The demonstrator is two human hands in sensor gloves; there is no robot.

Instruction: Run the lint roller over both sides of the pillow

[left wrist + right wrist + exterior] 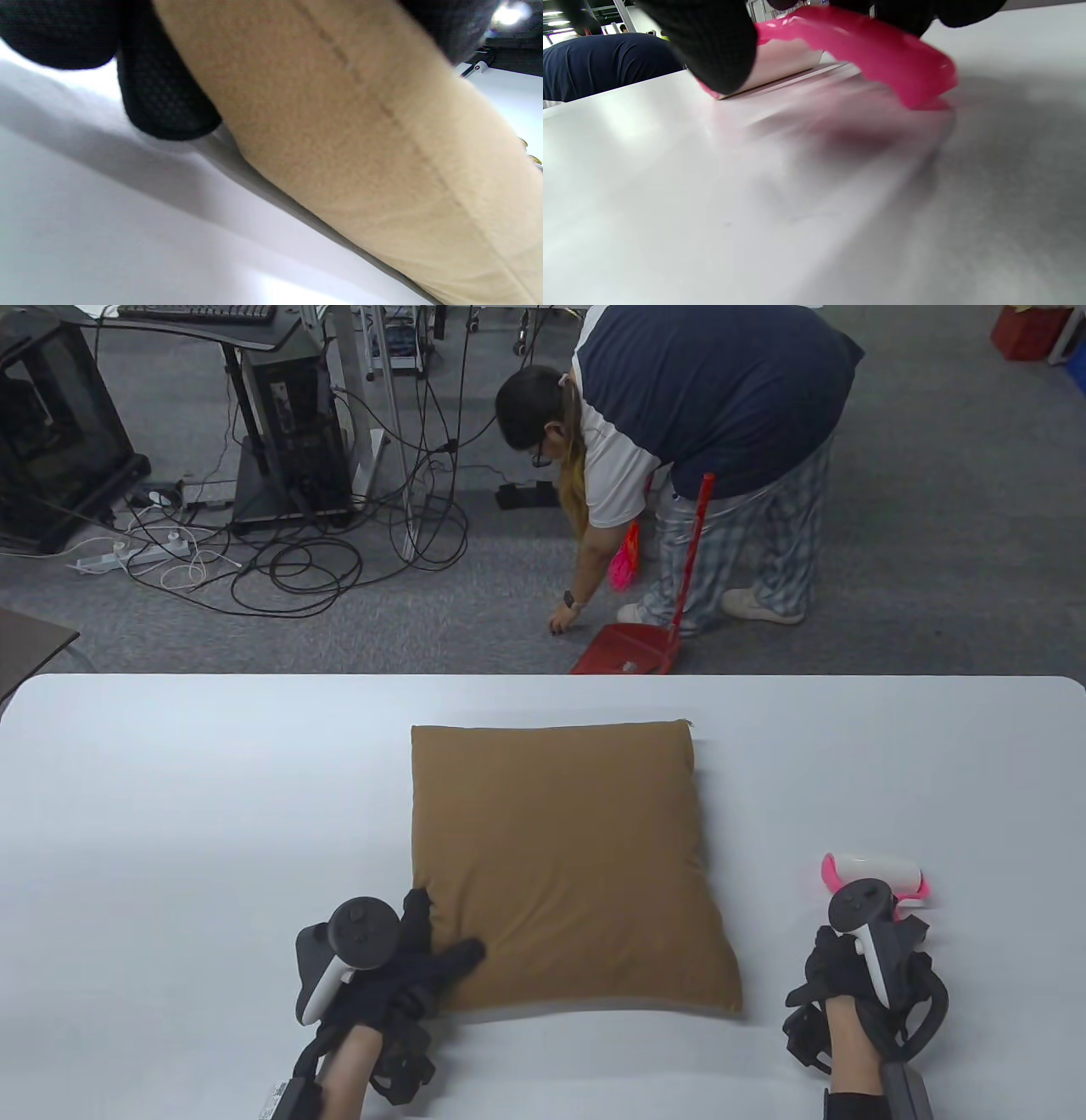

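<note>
A tan pillow (pixel 560 857) lies flat in the middle of the white table (pixel 170 814). My left hand (pixel 445 929) holds its near left corner, thumb on top. In the left wrist view a gloved finger (pixel 165 97) touches the table beside the pillow's seamed edge (pixel 360 148). The lint roller (pixel 874 869), a white roll with a pink handle, lies on the table to the pillow's right. My right hand (pixel 874 912) is at its near side. In the right wrist view gloved fingers (pixel 712 46) sit on both sides of the pink handle (pixel 874 46), and the roll (pixel 785 61) touches the table.
Beyond the table's far edge a person (pixel 704 415) bends over the carpet with a red dustpan (pixel 628 649) and broom. Computer towers and cables (pixel 280 551) stand at the far left. Bare table surface lies left of the pillow and along the front edge.
</note>
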